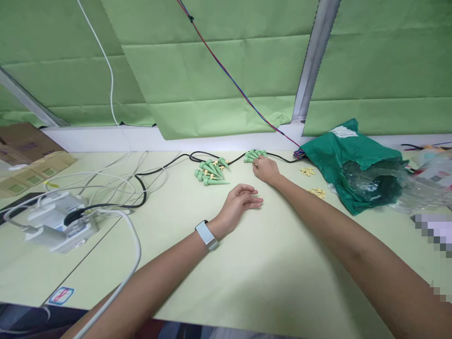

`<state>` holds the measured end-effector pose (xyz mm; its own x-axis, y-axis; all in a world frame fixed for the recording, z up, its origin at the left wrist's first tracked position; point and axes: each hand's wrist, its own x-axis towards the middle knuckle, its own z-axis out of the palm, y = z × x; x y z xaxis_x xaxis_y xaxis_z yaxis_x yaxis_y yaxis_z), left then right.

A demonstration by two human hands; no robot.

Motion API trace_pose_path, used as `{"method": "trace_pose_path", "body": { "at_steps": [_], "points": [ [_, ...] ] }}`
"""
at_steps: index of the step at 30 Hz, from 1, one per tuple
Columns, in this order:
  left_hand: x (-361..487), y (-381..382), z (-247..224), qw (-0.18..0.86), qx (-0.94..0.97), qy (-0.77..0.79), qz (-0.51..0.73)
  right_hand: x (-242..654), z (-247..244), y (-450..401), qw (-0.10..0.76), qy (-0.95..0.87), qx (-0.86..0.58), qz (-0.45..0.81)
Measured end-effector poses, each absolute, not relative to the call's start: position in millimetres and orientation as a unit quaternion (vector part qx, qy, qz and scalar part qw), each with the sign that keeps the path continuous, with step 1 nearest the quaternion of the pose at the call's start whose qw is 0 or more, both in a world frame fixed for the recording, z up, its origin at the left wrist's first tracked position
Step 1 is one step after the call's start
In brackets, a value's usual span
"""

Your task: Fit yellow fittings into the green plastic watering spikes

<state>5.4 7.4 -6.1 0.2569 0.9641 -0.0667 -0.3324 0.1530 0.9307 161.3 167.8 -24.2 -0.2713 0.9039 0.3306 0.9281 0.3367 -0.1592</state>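
Note:
My right hand reaches to a small pile of green cone-shaped plastic watering spikes at the back of the table. Its fingers are curled closed at the pile's near side, against a green spike; the fingertips are partly hidden. My left hand, with a watch at the wrist, is held over the table, fingers stretched and holding nothing. Beyond it lies another group of green spikes with small pale-yellow pieces on them. Two little heaps of loose yellow pieces lie right of my right hand.
A green plastic bag and clear plastic packaging lie at the right. White plugs on a power strip and tangled cables occupy the left. A cardboard box stands at the far left. A white cable crosses my left forearm.

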Motion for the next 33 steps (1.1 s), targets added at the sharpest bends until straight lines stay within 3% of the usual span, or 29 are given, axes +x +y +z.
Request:
{"method": "trace_pose_path", "body": {
  "at_steps": [12, 23, 33],
  "points": [
    [5.9, 6.4, -6.7, 0.663, 0.437, 0.363, 0.488, 150.8, -16.3, 162.5, 0.195, -0.786, -0.586, 0.037],
    [-2.1, 18.5, -9.6, 0.559, 0.361, 0.426, 0.613, 72.1, 7.3, 172.9, 0.211, -0.754, -0.573, 0.242],
    [-3.3, 20.9, -9.4, 0.556, 0.374, 0.424, 0.609, 102.3, 7.5, 136.7, 0.355, -0.696, -0.566, 0.263]
  ]
}}
